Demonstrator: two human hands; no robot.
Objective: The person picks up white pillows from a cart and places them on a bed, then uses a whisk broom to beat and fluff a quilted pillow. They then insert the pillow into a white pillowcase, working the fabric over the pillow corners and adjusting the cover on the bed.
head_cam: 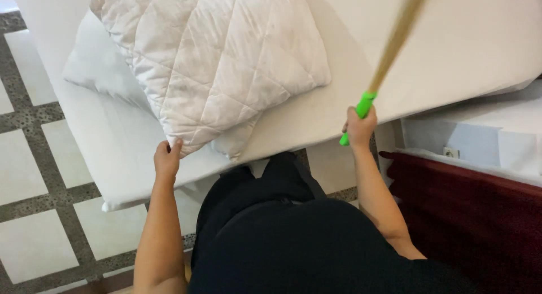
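Head view: 1 hand on a pillow, 1 on a stick

Head camera looks down over my dark clothing at a white mattress [429,51]. My left hand [167,158], at about 8 o'clock in the picture, pinches the lower corner of a quilted white pillow [214,57] between thumb and fingers. That pillow lies tilted on the mattress at 11 o'clock, and it rests on top of a 2nd, smooth white pillow [93,62] that shows at its left side. My right hand [359,126], at about 3 o'clock from the left one, is clenched around the green grip [361,109] of a wooden stick [395,40]. The stick runs up toward 1 o'clock, blurred, across the mattress. A tiled floor [34,215] with grey bands lies at 8 o'clock. A dark red panel [468,203] stands at 4 o'clock, beside my right forearm.
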